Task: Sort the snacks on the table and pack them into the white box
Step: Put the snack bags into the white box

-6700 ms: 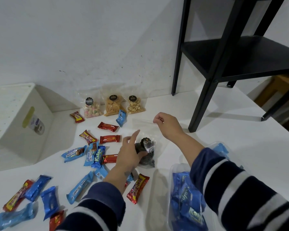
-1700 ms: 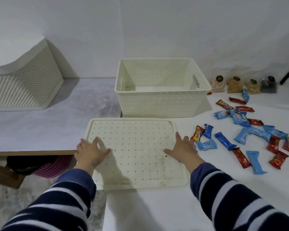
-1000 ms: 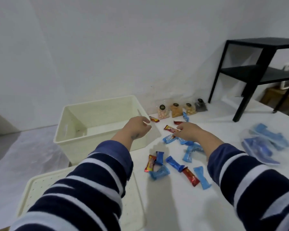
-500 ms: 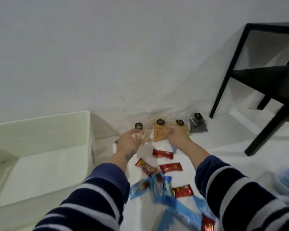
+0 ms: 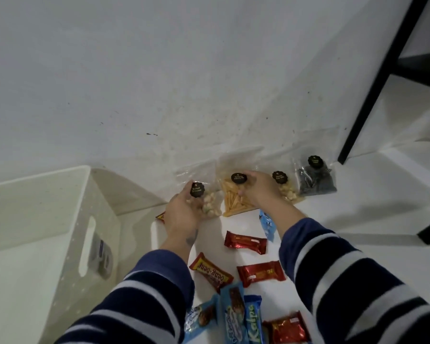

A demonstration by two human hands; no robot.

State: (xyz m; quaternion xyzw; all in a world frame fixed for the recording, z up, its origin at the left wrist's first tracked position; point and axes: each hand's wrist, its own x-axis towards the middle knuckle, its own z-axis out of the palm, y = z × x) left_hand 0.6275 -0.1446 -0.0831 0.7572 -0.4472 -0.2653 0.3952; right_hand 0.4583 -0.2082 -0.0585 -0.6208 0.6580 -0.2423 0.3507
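A single head-worn camera looks forward and steeply down from close above the white counter (image 5: 358,212). It faces the wall (image 5: 159,70) behind, with both sleeves reaching in from below.

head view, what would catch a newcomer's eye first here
Two hands reach to the row of clear snack bags against the wall: the left hand grips the bag of pale round biscuits, and the right hand holds the bag of orange sticks. Nearer the camera, red and blue wrapped bars lie scattered on the white table. The white box stands open at the left.
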